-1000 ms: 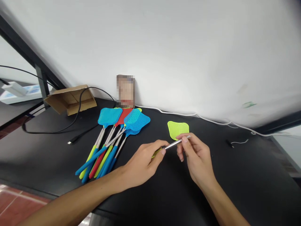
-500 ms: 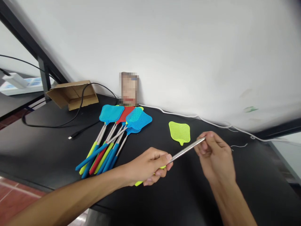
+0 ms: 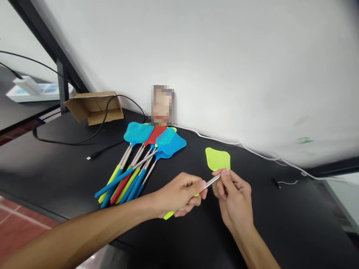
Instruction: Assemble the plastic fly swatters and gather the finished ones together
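My left hand (image 3: 179,194) grips the yellow-green grip of a fly swatter handle (image 3: 169,215), whose short metal rod (image 3: 210,182) points up and right. My right hand (image 3: 234,196) pinches the far end of that rod between thumb and fingers. Just beyond my right hand a loose yellow-green swatter head (image 3: 218,158) lies flat on the black table (image 3: 56,164), apart from the rod. Left of my hands lies a fanned pile of finished fly swatters (image 3: 140,160) with blue, red and yellow-green heads and grips.
An open cardboard box (image 3: 94,106) sits at the back left with a black cable (image 3: 92,140) running past it. A small blurred card (image 3: 162,104) leans on the white wall. A white wire (image 3: 252,149) runs along the wall's foot. The table's front edge is near my left forearm.
Half a second ago the metal rod was pulled out long with my hands apart. Now it is short and my right hand has moved back left, close to my left hand.
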Available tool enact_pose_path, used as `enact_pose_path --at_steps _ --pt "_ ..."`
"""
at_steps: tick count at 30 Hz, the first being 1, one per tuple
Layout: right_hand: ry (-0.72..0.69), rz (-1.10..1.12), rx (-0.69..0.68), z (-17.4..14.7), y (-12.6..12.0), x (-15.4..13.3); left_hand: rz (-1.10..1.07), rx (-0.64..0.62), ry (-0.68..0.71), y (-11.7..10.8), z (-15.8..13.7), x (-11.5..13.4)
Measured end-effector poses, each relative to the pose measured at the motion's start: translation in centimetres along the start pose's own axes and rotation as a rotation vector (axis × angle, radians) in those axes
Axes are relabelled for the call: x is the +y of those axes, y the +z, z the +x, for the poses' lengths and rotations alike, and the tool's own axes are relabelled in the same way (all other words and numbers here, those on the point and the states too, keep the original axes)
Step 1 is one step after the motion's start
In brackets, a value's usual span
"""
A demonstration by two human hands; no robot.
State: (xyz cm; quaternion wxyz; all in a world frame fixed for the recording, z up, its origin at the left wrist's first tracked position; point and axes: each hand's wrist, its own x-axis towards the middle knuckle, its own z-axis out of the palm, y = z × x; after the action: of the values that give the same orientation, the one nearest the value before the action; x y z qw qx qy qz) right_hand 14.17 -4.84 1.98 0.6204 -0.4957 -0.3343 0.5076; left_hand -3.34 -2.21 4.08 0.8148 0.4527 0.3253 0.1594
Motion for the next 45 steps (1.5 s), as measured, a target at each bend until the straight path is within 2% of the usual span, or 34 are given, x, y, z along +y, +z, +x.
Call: enact_pose_path --at_steps 3,8,13,16,20,22,24,26,29,30,33,36,38,41,42,45 --pt "0.018 -0.033 -0.005 -0.4 0.1 0.4 -0.033 0.018 -0.013 0.0 0.2 -0.2" --pt "0.041 0.003 -0.038 0.2 -0.7 -1.1 -0.075 0.005 -0.001 0.2 0.4 -0.2" --pt "-0.056 0.035 0.063 1.2 -1.8 -2.7 -0.079 -0.038 -0.039 0.2 0.2 -0.2" --pt "-0.144 0.059 0.191 2.6 -4.1 -4.1 -0.046 -0.076 -0.069 0.2 0.0 -0.3" --pt "-0.254 0.152 0.412 4.6 -8.6 -6.1 0.036 -0.125 -0.143 0.3 -0.2 -0.3" --pt "-0.265 0.164 0.456 5.2 -10.4 -6.8 0.072 -0.134 -0.160 0.3 -0.3 -0.2" --pt "-0.272 0.170 0.455 5.5 -10.9 -6.9 0.110 -0.125 -0.165 0.2 -0.3 0.0" --pt "-0.287 0.163 0.435 5.5 -10.2 -6.6 0.136 -0.111 -0.173 0.0 -0.3 0.1" --pt "-0.287 0.084 0.371 4.6 -7.0 -4.9 0.101 -0.077 -0.172 -0.2 -0.2 0.2" --pt "-0.277 0.042 0.325 4.0 -5.7 -4.1 0.074 -0.058 -0.162 -0.2 -0.1 0.2" --pt "-0.114 -0.058 0.117 1.7 -2.0 -1.5 -0.004 0.000 -0.107 -0.2 0.1 0.2" --pt "-0.093 -0.190 0.021 -0.3 -0.2 0.1 -0.035 0.032 -0.056 -0.1 0.2 -0.1" --pt "-0.111 -0.262 -0.021 -0.5 -0.2 0.1 -0.047 0.038 -0.037 0.0 0.3 -0.3" --pt "-0.184 -0.462 -0.064 0.7 -1.6 -1.0 -0.070 0.076 0.017 0.0 0.4 -0.3" --pt "-0.236 -0.572 -0.020 1.4 -2.3 -1.4 -0.073 0.103 0.045 -0.1 0.4 -0.2" --pt "-0.384 -1.011 0.234 3.8 -4.2 -1.8 -0.083 0.199 0.129 -0.4 0.5 0.1"
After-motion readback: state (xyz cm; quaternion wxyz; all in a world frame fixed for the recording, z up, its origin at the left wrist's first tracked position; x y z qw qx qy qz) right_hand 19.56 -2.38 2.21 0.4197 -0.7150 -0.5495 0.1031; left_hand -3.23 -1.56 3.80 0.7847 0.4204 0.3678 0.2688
